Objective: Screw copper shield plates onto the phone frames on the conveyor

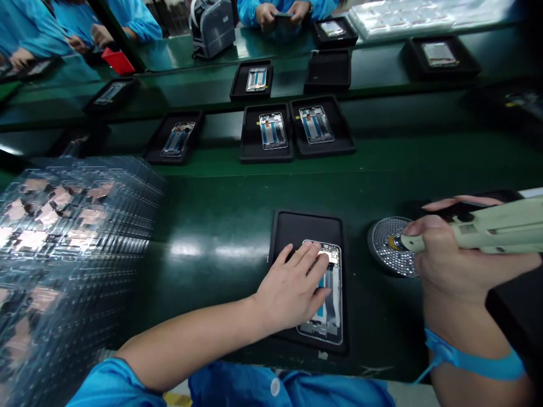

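Observation:
My left hand [292, 282] lies with its fingers stretched over the upper left part of an opened phone [337, 299]. The phone shows a circuit board at its top and blue strips inside, and rests in a black tray [292, 226] on the green bench. My right hand [441, 254] is wrapped around a pale green electric screwdriver [500, 229], held almost level. Its tip end points left, over a round metal dish [392, 263] with a dimpled surface. Whether the tip touches the dish I cannot tell. A blue strap [475, 359] circles my right wrist.
Stacked clear plastic trays [85, 226] with copper-coloured parts stand at left. Beyond the bench, black trays with opened phones [272, 131] line a green conveyor [382, 124]. A grey tape dispenser [214, 28] and co-workers in blue sleeves [250, 8] are at the far side.

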The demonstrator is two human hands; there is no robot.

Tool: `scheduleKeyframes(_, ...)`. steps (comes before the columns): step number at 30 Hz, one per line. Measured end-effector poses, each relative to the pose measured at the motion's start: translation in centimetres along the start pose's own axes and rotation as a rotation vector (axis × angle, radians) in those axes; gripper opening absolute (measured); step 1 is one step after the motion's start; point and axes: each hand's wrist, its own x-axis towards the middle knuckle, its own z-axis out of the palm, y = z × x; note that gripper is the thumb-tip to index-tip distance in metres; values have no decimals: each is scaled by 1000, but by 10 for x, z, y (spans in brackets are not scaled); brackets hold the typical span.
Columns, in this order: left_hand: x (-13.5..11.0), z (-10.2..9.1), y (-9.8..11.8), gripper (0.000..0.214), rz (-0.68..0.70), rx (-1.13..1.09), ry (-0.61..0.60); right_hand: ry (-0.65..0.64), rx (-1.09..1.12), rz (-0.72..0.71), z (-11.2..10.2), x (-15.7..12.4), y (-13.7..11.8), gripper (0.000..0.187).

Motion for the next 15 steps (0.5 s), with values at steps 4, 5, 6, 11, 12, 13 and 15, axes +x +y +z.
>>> scheduleKeyframes(4, -1, 0, 0, 54, 10, 3, 17, 2, -20, 46, 0, 0, -4, 19)
scheduleKeyframes(5, -1, 0, -1, 54, 11, 3, 22, -5, -24, 57, 0, 0, -5, 20)
scheduleKeyframes(6, -1, 0, -1, 54, 11, 2, 26, -10, -24, 63, -1, 0, -5, 20)
scheduleKeyframes(11, -2, 0, -1, 54, 13, -1, 22, -4, 9, 22, -2, 0, 1, 21)
scheduleKeyframes(12, -2, 0, -1, 54, 12, -1, 22, -4, 9, 6, -2, 0, 2, 21)
scheduleKeyframes(13, -2, 0, -1, 54, 12, 1, 24, -3, 10, -8, -3, -1, 4, 22)
scheduleKeyframes(15, -2, 0, -1, 54, 14, 7, 27, -1, 1, -18, -2, -1, 4, 23)
